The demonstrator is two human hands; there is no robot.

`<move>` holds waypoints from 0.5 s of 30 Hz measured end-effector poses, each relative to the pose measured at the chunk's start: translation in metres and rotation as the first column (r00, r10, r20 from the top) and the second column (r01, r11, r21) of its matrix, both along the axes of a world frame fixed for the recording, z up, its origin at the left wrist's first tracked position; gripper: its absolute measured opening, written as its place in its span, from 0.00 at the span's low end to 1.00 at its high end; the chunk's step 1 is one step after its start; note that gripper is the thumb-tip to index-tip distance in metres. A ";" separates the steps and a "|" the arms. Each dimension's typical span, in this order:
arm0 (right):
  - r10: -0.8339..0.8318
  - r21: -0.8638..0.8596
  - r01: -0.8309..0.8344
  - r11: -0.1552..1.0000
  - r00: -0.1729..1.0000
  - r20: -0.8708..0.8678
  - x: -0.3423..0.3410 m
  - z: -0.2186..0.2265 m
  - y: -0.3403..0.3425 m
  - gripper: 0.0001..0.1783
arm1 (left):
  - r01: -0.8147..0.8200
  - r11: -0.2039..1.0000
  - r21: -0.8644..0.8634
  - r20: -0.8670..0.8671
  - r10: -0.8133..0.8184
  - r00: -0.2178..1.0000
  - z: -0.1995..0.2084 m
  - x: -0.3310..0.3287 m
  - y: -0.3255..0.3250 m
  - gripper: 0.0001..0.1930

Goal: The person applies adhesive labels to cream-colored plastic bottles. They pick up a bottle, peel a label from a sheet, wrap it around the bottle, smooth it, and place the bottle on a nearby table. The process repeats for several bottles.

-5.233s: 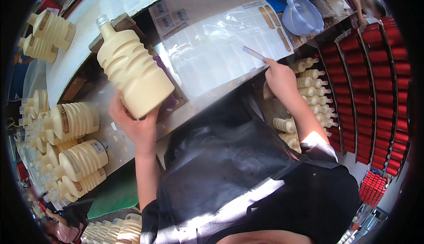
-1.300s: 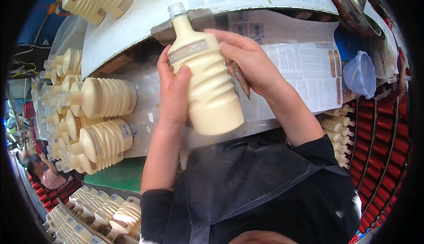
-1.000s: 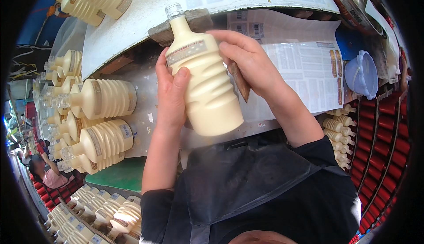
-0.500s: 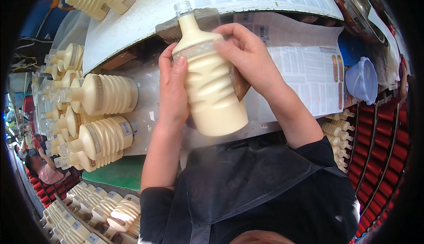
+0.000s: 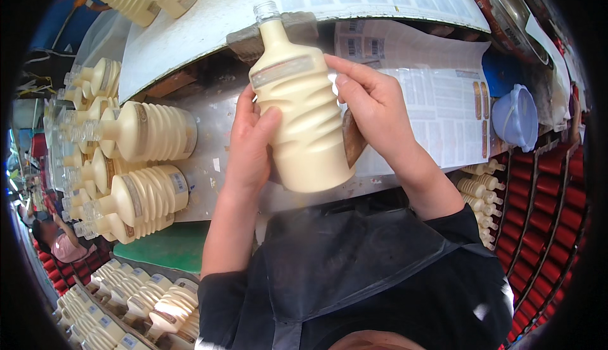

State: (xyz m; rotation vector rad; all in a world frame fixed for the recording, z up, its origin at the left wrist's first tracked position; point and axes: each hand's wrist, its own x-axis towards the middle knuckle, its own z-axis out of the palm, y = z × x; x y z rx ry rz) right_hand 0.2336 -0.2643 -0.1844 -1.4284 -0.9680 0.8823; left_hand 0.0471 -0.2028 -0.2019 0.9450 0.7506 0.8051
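Note:
A cream-coloured ribbed bottle (image 5: 304, 128) with a clear threaded neck leans with its neck pointing away from me. Around its shoulder runs a greyish, see-through label strip (image 5: 288, 71) with a thin reddish line. My left hand (image 5: 250, 141) grips the bottle's left side, thumb on the front and fingers partly hidden behind. At the right shoulder, my right hand (image 5: 377, 103) has its index finger and thumb against the bottle's edge by the strip's end; the other fingers curl in. A brown wooden piece (image 5: 353, 138) shows behind the bottle, and a grey block (image 5: 301, 27) behind its neck.
Similar bottles (image 5: 158, 131) lie stacked at left, with more in racks (image 5: 126, 293) lower left. Printed label sheets (image 5: 418, 103) cover the table's right side, near a lavender bucket (image 5: 516, 116). Red racked items (image 5: 538, 223) stand at right. Another person (image 5: 60, 239) is far left.
My right hand has slid off the front of the label strip, rightward to the bottle's edge. My left thumb has moved lower and right, off the strip. The bottle stays nearly in place.

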 end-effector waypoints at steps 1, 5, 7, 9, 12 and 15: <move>0.010 -0.013 -0.011 1.000 0.998 -0.061 0.002 0.001 0.001 0.22 | -0.020 1.000 0.004 -0.012 0.020 1.000 0.002 0.001 0.000 0.36; 0.055 -0.047 -0.072 0.996 0.953 -0.299 0.005 0.002 0.005 0.23 | -0.100 0.987 0.126 -0.141 0.118 0.983 0.012 0.007 -0.005 0.40; 0.047 -0.114 -0.085 0.990 0.954 -0.296 0.003 0.002 0.007 0.23 | -0.126 0.975 0.182 -0.219 0.165 0.962 0.014 0.010 -0.005 0.41; 0.019 -0.149 -0.068 0.986 0.951 -0.310 0.001 0.001 0.008 0.23 | -0.125 0.958 0.257 -0.278 0.197 0.940 0.016 0.012 -0.003 0.42; 0.028 -0.132 -0.071 0.989 0.954 -0.298 -0.002 0.000 0.009 0.24 | -0.122 0.956 0.268 -0.306 0.205 0.930 0.015 0.012 -0.001 0.43; 0.024 -0.132 -0.062 0.989 0.962 -0.271 -0.003 -0.001 0.007 0.24 | -0.118 0.953 0.278 -0.315 0.207 0.926 0.013 0.010 -0.001 0.43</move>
